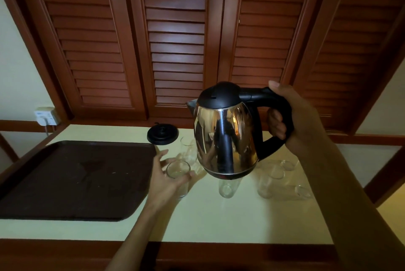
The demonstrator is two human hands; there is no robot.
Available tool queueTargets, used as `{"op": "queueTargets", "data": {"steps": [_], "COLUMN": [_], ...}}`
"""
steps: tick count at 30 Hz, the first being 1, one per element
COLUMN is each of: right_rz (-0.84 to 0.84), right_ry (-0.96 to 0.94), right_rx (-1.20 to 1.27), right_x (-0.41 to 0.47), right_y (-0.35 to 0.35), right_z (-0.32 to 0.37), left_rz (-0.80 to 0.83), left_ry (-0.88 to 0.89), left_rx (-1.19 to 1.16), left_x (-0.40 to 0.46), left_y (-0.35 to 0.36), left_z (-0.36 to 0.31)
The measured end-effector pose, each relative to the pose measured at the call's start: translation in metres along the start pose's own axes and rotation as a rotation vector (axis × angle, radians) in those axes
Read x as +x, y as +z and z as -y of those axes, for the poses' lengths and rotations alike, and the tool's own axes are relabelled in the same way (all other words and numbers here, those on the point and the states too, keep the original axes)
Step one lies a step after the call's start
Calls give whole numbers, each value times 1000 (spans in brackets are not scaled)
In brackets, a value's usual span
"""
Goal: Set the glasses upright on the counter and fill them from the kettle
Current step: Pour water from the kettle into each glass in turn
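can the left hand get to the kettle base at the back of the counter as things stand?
Probably not yet: the left hand grips a glass. The kettle base lies beyond it, with another glass beside it.

A domestic or guest-room tea corner: a pale cream counter (197, 222) edged in reddish wood, louvred red-brown wooden doors (175, 36) behind it, a white wall socket (45, 115), a dark brown rectangular serving tray (72, 181) and a round black kettle base (162, 135).

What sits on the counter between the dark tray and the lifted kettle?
In the head view, the left hand grips an upright glass there, between the tray and the kettle; more glasses stand just behind it.
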State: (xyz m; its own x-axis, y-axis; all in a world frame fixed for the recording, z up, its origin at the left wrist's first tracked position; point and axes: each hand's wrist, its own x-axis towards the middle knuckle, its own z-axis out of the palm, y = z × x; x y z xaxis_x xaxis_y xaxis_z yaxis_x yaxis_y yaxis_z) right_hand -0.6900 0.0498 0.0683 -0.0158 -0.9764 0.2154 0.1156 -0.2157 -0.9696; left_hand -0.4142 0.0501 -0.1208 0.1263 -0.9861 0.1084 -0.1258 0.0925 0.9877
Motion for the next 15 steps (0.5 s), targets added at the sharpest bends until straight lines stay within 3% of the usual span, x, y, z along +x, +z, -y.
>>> {"op": "queueTargets", "data": {"steps": [4,7,10,15], "right_rz": [57,128,145,169], "right_ry": [3,-9,7,13], "right_rx": [3,10,40,99], "right_x": [12,19,26,35], "right_y": [-22,-42,-60,-89], "right_z": [3,8,14,20], "left_rz": [-152,-148,-49,-20], "left_ry": [171,260,194,23], "left_rx": [58,111,165,221], "left_x": [-16,-33,-32,-21], "left_y": [11,43,90,149], "left_z": [-32,-58,-49,-10]}}
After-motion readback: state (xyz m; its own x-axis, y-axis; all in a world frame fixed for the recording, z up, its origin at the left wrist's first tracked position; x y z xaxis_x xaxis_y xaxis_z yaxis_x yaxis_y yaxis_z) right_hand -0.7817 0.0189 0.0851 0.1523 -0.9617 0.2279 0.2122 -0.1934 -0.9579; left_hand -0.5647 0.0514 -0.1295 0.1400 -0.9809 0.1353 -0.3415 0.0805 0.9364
